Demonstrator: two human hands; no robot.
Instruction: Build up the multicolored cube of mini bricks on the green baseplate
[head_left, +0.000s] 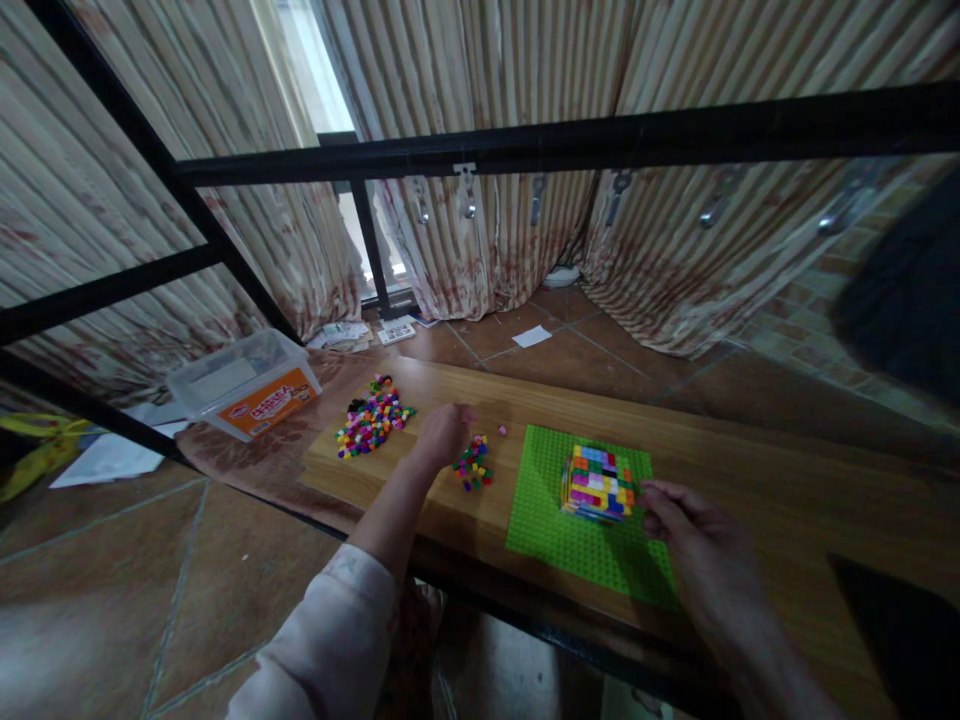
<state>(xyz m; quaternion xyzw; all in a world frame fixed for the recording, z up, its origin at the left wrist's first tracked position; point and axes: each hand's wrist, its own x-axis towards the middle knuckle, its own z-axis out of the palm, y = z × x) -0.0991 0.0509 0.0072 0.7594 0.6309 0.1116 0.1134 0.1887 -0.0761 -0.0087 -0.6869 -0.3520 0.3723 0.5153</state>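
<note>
Holding left hand [444,436] near loose bricks [472,467] at centre, likely grouped for easy reach, right hand [686,515] beside brick block [598,480], lower right, perhaps for steadying; cannot tell either grip.

Green base plate [540,540]: flat, studs up, approx. 4–5 o'clock from view centre. On it, nr the middle, boxy stack of toy bricks [598,483], sides layered, top a mixed-colour patchwork w/ pink, yellow, white, blue etc. Sm. pile of loose bricks [472,463] off plate at its 9–10 o'clock; single pink brick [502,430] just off that pile's 1–2 o'clock. Lg. heap of mixed bricks [373,422] further out, same direction; indiv. pcs blurry, prob. all loose.
</note>
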